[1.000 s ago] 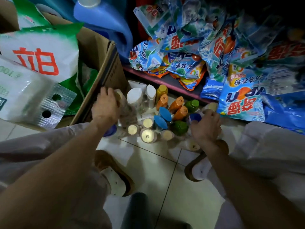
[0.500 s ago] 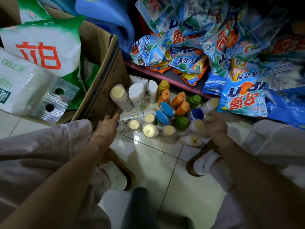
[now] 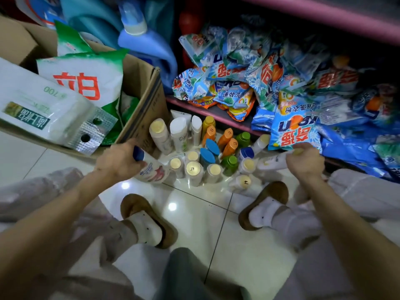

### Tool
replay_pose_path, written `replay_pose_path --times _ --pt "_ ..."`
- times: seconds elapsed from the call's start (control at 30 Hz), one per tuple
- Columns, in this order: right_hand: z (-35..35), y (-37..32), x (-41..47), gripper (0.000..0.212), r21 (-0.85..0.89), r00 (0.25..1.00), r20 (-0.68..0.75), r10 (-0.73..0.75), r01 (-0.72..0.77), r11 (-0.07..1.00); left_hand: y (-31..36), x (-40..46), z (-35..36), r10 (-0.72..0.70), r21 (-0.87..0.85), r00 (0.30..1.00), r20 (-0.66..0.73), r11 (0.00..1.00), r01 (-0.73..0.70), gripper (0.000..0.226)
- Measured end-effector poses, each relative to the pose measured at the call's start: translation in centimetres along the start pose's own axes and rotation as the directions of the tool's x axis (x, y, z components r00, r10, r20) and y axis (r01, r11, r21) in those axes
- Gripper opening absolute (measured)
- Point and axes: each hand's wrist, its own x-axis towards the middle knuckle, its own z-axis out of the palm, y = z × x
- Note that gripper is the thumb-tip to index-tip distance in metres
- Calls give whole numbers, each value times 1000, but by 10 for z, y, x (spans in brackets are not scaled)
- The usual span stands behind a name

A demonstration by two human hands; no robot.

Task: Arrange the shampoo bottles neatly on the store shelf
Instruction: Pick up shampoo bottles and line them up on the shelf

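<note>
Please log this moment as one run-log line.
left hand: shut on blue-capped bottle | right hand: shut on white bottle | shelf: no bottles yet

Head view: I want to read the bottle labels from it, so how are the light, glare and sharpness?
Head view: soft throughout; the upper right shelf recess is dark; bright glare spots on the floor tiles; wide-angle bending at the edges; the "39" on a cap is readable, but the label of the blue-capped bottle in the left hand is smeared.
</note>
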Motion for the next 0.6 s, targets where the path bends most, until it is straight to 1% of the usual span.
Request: replay_pose_path --times 0.1,0.13,0.17,0.23,0.27,0.37,0.43,0.5,0.53,0.6 --pt "-50 -14 -19 32 75 991 -59 -121 125 989 12 -18 -50 104 -114 984 -142 986 -121 44" --pt "-68 -19 -25 29 149 989 -58 -133 141 979 18 -23 -69 134 -158 970 -202 973 -168 43" --pt "-87 -24 -32 25 274 991 -36 -132 137 952 25 -29 -87 160 -195 951 -264 957 -215 41" --pt "-124 -36 -44 20 550 989 35 -143 100 829 40 -36 -124 190 -259 909 -372 919 -298 36" --pt "-142 -42 -50 17 653 985 60 -162 84 752 49 -39 -142 200 -289 884 -422 895 -340 33" --pt "-187 -66 -60 7 854 970 61 -234 71 515 78 -43 -191 219 -322 798 -562 830 -455 31" --pt "-206 -86 -61 6 936 965 33 -261 62 347 100 -44 -222 222 -359 754 -619 773 -523 35" --pt "-214 -109 -59 7 980 967 -33 -252 81 184 123 -43 -249 203 -410 723 -660 709 -574 41" --pt "-214 -120 -58 7 984 967 -85 -240 119 131 133 -43 -260 185 -422 706 -683 689 -589 43" --pt "-209 -143 -53 18 975 965 -187 -184 204 82 153 -40 -280 160 -426 669 -726 658 -621 45"
